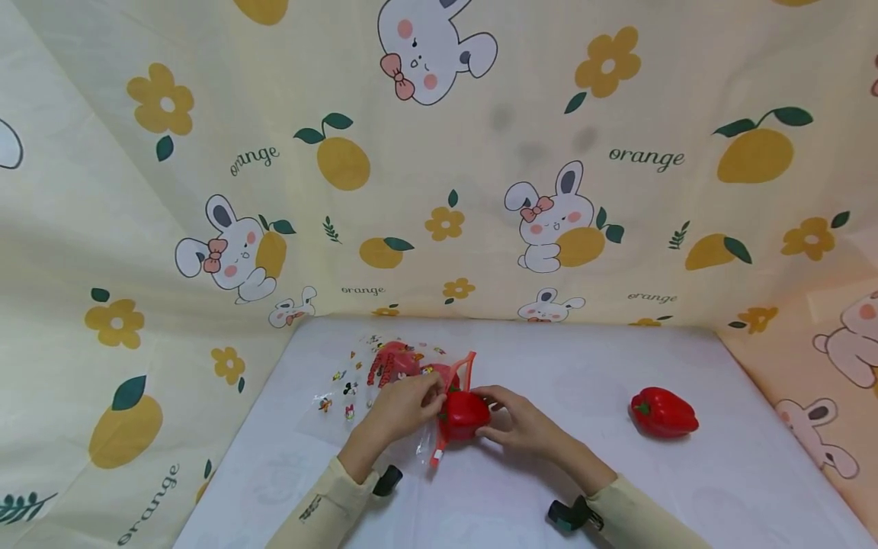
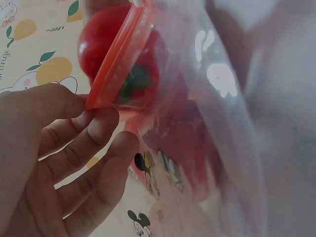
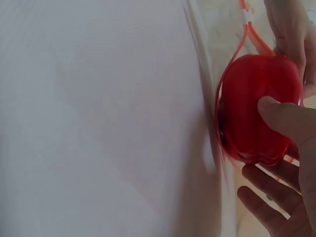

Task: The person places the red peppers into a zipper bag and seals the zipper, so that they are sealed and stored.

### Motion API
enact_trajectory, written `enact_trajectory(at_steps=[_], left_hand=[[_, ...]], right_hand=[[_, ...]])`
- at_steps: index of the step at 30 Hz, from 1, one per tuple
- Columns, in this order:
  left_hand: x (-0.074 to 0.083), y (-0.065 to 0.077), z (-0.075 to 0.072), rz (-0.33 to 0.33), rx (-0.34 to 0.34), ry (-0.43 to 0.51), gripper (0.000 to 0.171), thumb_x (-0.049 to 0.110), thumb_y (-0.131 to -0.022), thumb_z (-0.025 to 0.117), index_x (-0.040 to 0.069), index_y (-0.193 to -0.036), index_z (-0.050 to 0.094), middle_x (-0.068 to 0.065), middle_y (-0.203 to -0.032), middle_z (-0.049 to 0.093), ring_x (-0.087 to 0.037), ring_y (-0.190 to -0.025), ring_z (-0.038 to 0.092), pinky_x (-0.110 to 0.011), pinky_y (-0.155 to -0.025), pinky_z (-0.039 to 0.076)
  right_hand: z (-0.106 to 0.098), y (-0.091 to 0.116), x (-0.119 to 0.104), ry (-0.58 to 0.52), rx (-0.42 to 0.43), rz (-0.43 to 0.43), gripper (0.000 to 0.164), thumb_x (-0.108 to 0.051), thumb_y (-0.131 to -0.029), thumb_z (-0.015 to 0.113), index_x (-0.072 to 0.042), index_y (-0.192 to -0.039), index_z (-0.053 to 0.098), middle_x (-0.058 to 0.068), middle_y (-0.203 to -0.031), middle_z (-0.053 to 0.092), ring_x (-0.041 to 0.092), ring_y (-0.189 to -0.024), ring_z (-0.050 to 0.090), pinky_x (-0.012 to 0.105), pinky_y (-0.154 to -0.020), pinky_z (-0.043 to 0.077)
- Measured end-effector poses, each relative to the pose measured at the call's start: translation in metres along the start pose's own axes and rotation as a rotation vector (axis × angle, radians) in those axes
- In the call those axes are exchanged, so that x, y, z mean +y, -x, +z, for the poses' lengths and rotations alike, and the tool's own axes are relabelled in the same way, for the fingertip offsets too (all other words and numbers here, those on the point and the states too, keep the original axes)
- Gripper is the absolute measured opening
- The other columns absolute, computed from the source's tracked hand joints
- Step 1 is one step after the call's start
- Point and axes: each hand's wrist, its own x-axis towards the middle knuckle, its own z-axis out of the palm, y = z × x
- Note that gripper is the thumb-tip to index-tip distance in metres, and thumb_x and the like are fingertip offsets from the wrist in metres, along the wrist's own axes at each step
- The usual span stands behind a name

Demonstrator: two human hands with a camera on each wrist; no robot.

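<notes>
A red bell pepper [image 1: 468, 415] with a green stem sits in the mouth of a clear zip bag [image 1: 328, 415] printed with cartoon figures. My right hand [image 1: 528, 428] holds the pepper, its thumb [image 3: 284, 116] on one side and fingers underneath. At the bag's orange zip edge [image 2: 116, 64], my left hand [image 1: 403, 409] pinches the rim between thumb and fingers. Stem-end first, the pepper [image 2: 101, 42] lies partly behind the clear plastic. Farther inside the bag are more red items [image 1: 405, 363], whose shape is blurred by the plastic.
Another red bell pepper [image 1: 664, 412] lies on its side at the right of the white-covered table [image 1: 569, 366]. A patterned cloth [image 1: 453, 160] with rabbits and oranges hangs behind the table and along its sides. A white slider [image 1: 437, 454] sits near the zip's front end.
</notes>
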Motion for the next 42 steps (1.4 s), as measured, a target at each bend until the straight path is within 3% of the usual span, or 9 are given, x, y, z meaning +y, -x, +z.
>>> enact_trajectory(at_steps=[8, 17, 21, 25, 29, 42], left_hand=[[0.003, 0.000, -0.002, -0.003, 0.005, -0.013, 0.009, 0.029, -0.103, 0.072, 0.024, -0.108, 0.066, 0.013, -0.079, 0.057, -0.007, -0.070, 0.053, -0.023, -0.058, 0.045], [0.005, -0.003, -0.003, -0.005, 0.001, -0.037, 0.010, 0.030, -0.103, 0.071, 0.023, -0.106, 0.064, 0.012, -0.078, 0.056, -0.007, -0.069, 0.052, -0.023, -0.056, 0.044], [0.005, -0.004, -0.003, -0.007, 0.000, -0.034, 0.010, 0.029, -0.103, 0.072, 0.024, -0.107, 0.064, 0.012, -0.078, 0.056, -0.007, -0.069, 0.052, -0.023, -0.057, 0.044], [0.006, -0.004, -0.003, -0.016, -0.007, -0.018, 0.010, 0.030, -0.103, 0.073, 0.024, -0.107, 0.065, 0.013, -0.080, 0.057, -0.007, -0.070, 0.053, -0.023, -0.059, 0.045], [0.007, -0.004, -0.003, -0.021, -0.009, -0.010, 0.010, 0.029, -0.103, 0.072, 0.023, -0.108, 0.066, 0.012, -0.081, 0.058, -0.007, -0.072, 0.054, -0.023, -0.059, 0.046], [0.011, -0.004, -0.003, -0.017, -0.011, -0.012, 0.011, 0.028, -0.102, 0.074, 0.024, -0.107, 0.066, 0.013, -0.080, 0.059, -0.007, -0.070, 0.054, -0.023, -0.059, 0.046]], right_hand=[[0.005, -0.002, -0.005, 0.056, 0.031, 0.026, 0.068, -0.022, -0.089, 0.090, -0.014, -0.148, 0.056, 0.000, -0.138, 0.066, 0.018, -0.119, 0.066, 0.041, -0.097, 0.059], [0.018, -0.003, -0.018, 0.151, 0.128, 0.099, 0.069, -0.027, -0.087, 0.093, -0.011, -0.144, 0.057, 0.000, -0.127, 0.067, 0.017, -0.100, 0.067, 0.029, -0.082, 0.060], [0.022, -0.002, -0.022, 0.065, 0.125, 0.134, 0.071, -0.023, -0.088, 0.091, -0.007, -0.147, 0.055, 0.003, -0.130, 0.066, 0.017, -0.095, 0.066, 0.026, -0.078, 0.059], [0.025, 0.003, -0.019, -0.089, 0.123, 0.110, 0.064, -0.010, -0.091, 0.087, 0.001, -0.145, 0.054, 0.013, -0.132, 0.066, 0.021, -0.095, 0.069, 0.034, -0.083, 0.062], [0.028, 0.008, -0.015, -0.186, 0.137, 0.111, 0.056, -0.007, -0.091, 0.086, 0.000, -0.139, 0.058, 0.016, -0.127, 0.068, 0.025, -0.094, 0.072, 0.039, -0.085, 0.062], [0.039, 0.002, -0.025, -0.180, 0.207, 0.173, 0.059, -0.013, -0.089, 0.089, -0.004, -0.140, 0.060, 0.013, -0.127, 0.070, 0.022, -0.094, 0.073, 0.038, -0.086, 0.062]])
